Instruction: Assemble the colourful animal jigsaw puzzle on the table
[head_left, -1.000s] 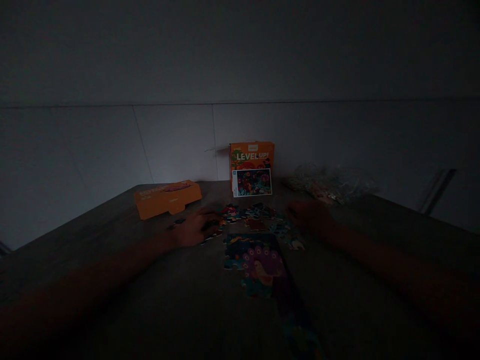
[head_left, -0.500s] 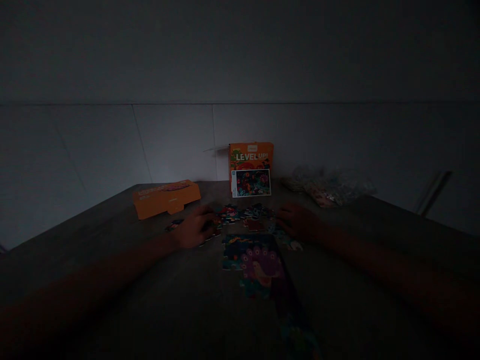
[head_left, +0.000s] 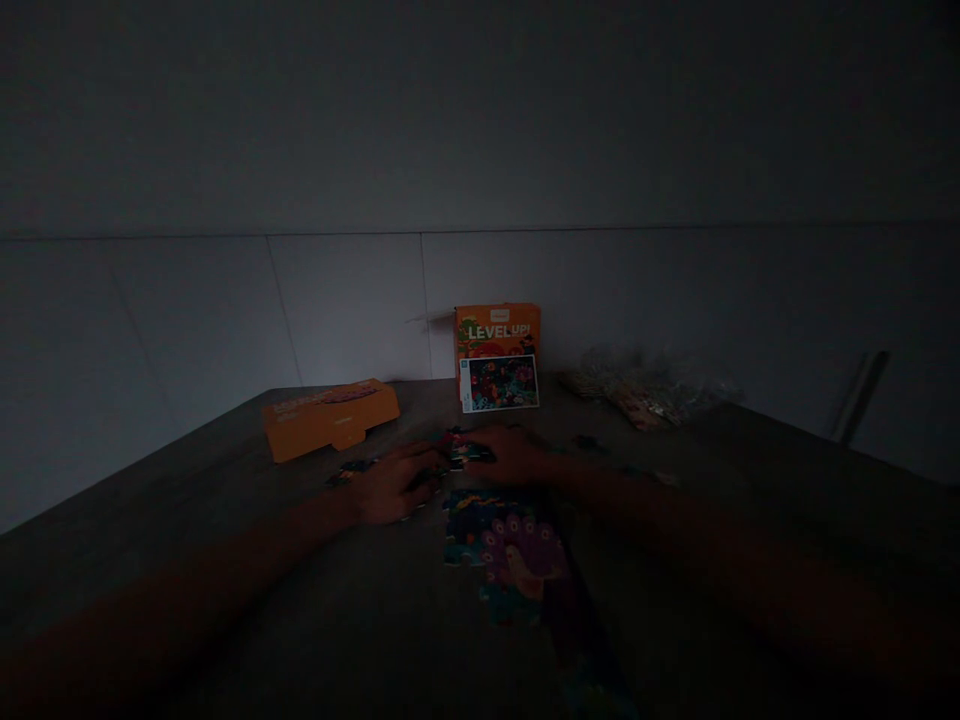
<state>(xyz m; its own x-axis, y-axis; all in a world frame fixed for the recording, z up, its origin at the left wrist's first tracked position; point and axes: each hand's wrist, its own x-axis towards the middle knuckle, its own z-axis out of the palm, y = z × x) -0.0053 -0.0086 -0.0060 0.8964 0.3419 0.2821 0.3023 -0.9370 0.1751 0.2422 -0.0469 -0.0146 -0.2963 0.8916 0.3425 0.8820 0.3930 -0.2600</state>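
Note:
The light is very dim. My left hand (head_left: 397, 482) rests over loose jigsaw puzzle pieces (head_left: 349, 472), its fingers stretched forward and the thumb apart. Close by, my right hand (head_left: 510, 452) reaches in from the right, fingers extended over the middle pile of jigsaw pieces (head_left: 459, 450). Many of those pieces are covered by the two hands. Nearer to me lies a partly joined puzzle (head_left: 521, 560) with a purple peacock-like bird; its lower right part fades into shadow.
An orange "LEVEL UP!" box (head_left: 499, 325) stands against the wall, with a picture card (head_left: 500, 384) leaning on it. On the left is an orange box lid (head_left: 334, 420). Clear plastic bags (head_left: 652, 390) lie at the back right. Loose pieces (head_left: 589, 442) lie right of my hand.
My right hand has moved left across the loose pieces, close to my left hand. Some pieces on the right now lie farther right. The view has tilted up slightly.

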